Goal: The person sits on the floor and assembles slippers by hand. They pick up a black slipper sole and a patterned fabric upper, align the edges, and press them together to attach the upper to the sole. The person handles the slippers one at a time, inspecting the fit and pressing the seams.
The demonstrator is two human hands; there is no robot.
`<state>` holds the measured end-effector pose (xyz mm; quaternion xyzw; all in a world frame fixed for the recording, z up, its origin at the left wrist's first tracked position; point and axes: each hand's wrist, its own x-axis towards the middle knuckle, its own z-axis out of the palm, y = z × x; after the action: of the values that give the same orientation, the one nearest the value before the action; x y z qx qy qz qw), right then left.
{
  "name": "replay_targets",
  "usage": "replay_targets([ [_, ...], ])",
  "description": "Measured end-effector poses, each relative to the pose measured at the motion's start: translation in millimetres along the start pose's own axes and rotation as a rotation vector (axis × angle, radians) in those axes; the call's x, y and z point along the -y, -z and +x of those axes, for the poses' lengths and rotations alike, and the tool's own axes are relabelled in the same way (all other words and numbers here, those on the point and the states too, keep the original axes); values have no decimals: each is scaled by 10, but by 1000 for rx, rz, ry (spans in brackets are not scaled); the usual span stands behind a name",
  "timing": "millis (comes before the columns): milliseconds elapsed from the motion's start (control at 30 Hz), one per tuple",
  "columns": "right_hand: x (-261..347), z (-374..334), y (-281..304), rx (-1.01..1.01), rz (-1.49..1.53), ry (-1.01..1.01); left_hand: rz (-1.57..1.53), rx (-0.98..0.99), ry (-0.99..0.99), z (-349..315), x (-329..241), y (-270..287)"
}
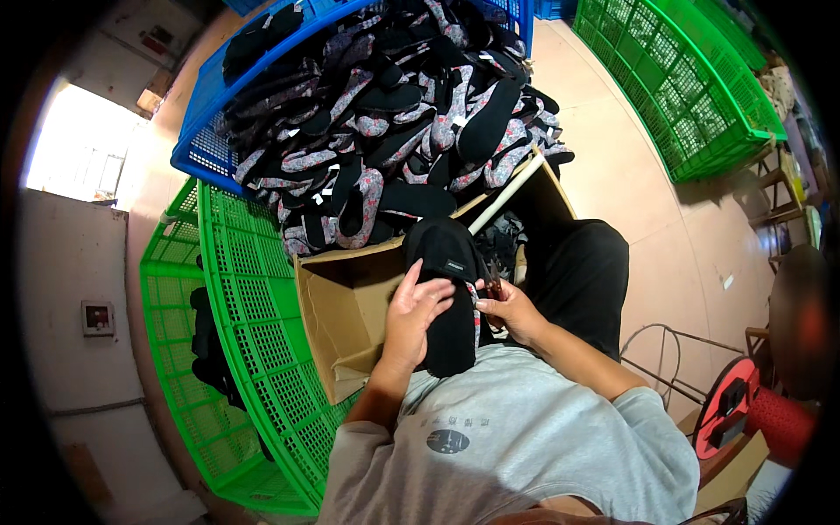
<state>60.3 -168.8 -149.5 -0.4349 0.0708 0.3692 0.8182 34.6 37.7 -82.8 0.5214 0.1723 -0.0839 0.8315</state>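
A black slipper (451, 341) with a grey-and-red patterned edge stands lengthwise against my lap. My left hand (413, 313) holds it from the left, fingers bent across its dark surface. At its right edge is my right hand (514, 313), closed around small snips (495, 287) with dark reddish handles. The snips' tips are hard to make out against the black cloth. Just beyond, a large heap of similar slippers (385, 131), black with floral-patterned trim, spills over the front of a blue crate (197, 144).
An opened cardboard box (337, 324) sits at my left knee, with a pale rod (507, 194) near its far side. Green crates (262, 350) stand at left, and another green crate (678, 87) at far right. A red round-based object (726, 407) is near my right elbow.
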Motion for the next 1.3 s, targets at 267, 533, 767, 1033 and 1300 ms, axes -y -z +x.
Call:
replay_targets([
  [267,-62,146,157,90,71,-125,517,-178,-267,334,442,508],
  [533,-64,89,101,-81,-17,-33,648,-248,-188,379,472,410],
  [767,-141,47,53,-277,-108,46,976,-253,-455,371,442,349],
  [1033,-241,112,1,-333,-232,158,892,-266,-295,219,365,288],
  [1300,-355,145,59,-313,-364,139,810,-290,-348,131,528,335],
])
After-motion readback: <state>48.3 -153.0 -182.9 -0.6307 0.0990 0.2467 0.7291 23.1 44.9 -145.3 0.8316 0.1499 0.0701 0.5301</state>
